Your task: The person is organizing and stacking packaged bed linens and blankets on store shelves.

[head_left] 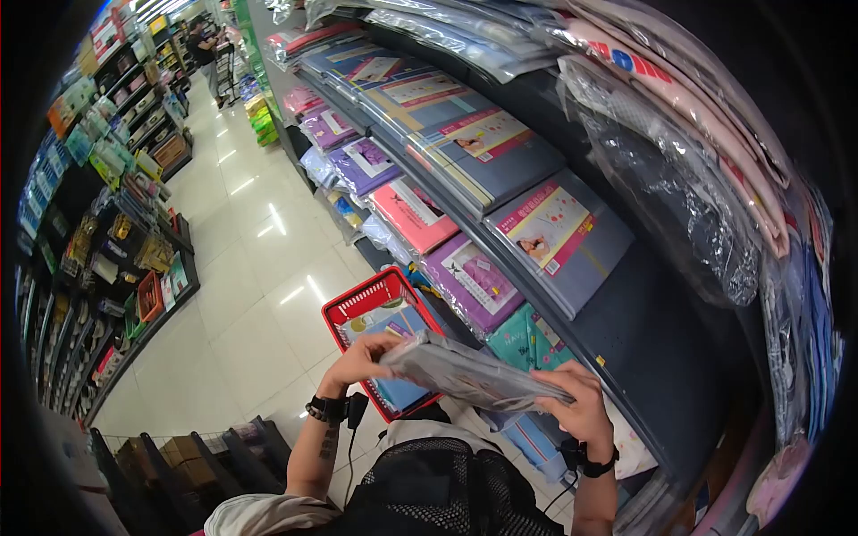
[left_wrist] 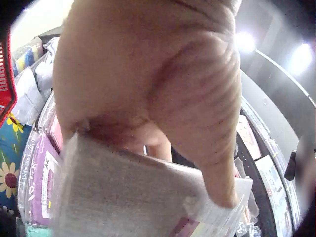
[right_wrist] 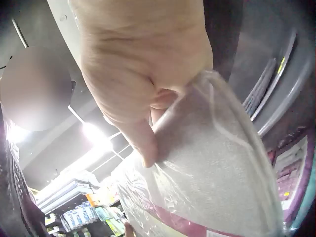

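A flat grey package in clear plastic (head_left: 469, 371) is held between both hands, above the red basket and in front of the shelf. The left hand (head_left: 365, 359) grips its left end, with the thumb on one face in the left wrist view, where the grey package (left_wrist: 123, 192) fills the lower part below the hand (left_wrist: 148, 74). At the other end, the right hand (head_left: 579, 404) pinches the package's edge. In the right wrist view the right hand's (right_wrist: 143, 64) thumb lies on the plastic of the package (right_wrist: 212, 158), which shows a pink band.
The red basket (head_left: 336, 314) stands on the tiled floor (head_left: 259, 295) with packages inside. Shelves at the right hold grey packs (head_left: 559, 237), a purple pack (head_left: 474, 284) and a teal pack (head_left: 527, 339). Bagged goods hang at upper right. A person (head_left: 204, 55) stands far down the aisle.
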`<state>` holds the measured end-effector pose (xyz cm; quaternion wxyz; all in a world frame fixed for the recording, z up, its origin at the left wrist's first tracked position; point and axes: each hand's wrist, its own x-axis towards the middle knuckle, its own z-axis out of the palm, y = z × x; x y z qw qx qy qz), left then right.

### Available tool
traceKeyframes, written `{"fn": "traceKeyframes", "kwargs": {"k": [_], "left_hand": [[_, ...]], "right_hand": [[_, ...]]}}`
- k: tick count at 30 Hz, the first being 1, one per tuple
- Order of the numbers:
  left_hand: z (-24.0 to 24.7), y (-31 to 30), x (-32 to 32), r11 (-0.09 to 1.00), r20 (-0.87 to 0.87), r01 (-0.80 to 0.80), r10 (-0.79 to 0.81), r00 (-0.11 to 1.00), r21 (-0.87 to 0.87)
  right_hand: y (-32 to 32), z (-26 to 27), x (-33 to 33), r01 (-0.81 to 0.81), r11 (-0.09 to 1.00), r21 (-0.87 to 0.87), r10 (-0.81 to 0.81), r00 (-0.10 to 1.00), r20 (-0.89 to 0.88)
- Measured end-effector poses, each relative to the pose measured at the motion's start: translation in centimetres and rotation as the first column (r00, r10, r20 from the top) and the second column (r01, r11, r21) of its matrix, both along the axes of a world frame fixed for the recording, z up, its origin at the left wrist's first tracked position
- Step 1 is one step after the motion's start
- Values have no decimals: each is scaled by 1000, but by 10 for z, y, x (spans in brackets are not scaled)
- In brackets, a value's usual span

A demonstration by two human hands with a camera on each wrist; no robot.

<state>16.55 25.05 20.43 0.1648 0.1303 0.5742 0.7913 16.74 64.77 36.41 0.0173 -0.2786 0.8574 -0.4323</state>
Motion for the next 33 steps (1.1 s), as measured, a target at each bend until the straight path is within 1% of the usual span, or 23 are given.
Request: {"fn": "traceKeyframes", "kwargs": {"k": [1,2,3,5,7,9,10,11,13,14,15,16,18,19,21,22,23,27,29,30,31,32,33], "left_hand": [[2,-1,5,987,15,96,-95,995,-129],[3,2,13,960,-83,48,-73,994,-276],[17,8,17,960,-85,33,-59,995,-277],[38,18,21,895,41,120,-113,993,-430],[32,16,22,892,-17,58,-73,997,-448],[28,9,22,901,24,95,-94,995,-422],[22,5,23,902,26,100,-98,995,-420],[12,-1,22,909,42,118,-110,993,-399],[-9,-9,22,917,56,147,-136,989,-371],[-21,-11,25,953,86,90,-68,994,-289],[-30,-12,28,978,123,28,-3,992,-208],[-35,-12,30,987,147,13,11,989,-162],[-43,-10,36,994,170,-13,31,985,-105],[-48,-10,39,997,191,-49,60,980,-60],[-65,-12,48,997,214,-61,69,974,-46],[-70,-13,52,995,243,-98,98,965,-15],[-75,-15,56,991,271,-136,127,954,15],[-86,-22,75,978,289,-188,155,945,89],[-99,-26,82,965,312,-235,189,931,117],[-95,-26,83,960,325,-252,200,924,126],[-91,-26,82,963,313,-239,189,931,128],[-86,-25,84,954,310,-268,216,926,134],[-83,-24,83,946,308,-294,241,920,139]], "right_hand": [[-1,2,-1,11,1000,-8,-11,1000,12],[-1,6,-2,12,1000,-2,-12,1000,18],[-3,8,-2,-2,1000,-4,2,1000,16],[-3,9,-5,6,1000,26,-6,1000,2],[-3,6,-7,-12,999,35,12,1000,4],[-3,8,-6,-25,1000,0,25,1000,10],[3,9,-9,-9,1000,-10,11,990,141],[10,10,-14,3,1000,-3,-3,990,143],[21,12,-40,185,973,-135,-156,967,199],[24,14,-57,172,985,-24,-173,984,-37],[25,16,-74,182,979,90,-151,951,-271],[22,18,-86,189,977,99,-156,950,-272],[17,14,-101,270,887,374,-154,938,-310],[20,6,-105,273,883,383,-155,938,-311],[25,-13,-115,235,822,518,-129,964,-233],[26,-20,-116,249,838,487,-104,947,-305],[28,-23,-113,250,835,490,-104,947,-305],[12,-22,-84,348,775,528,-115,899,-424],[-3,-20,-63,457,645,613,-266,886,-380],[-5,-22,-57,473,678,562,-267,871,-412],[2,-14,-57,488,674,555,-277,863,-423],[15,2,-57,321,852,414,-289,947,-139],[29,16,-59,181,964,192,-210,967,142]]}}
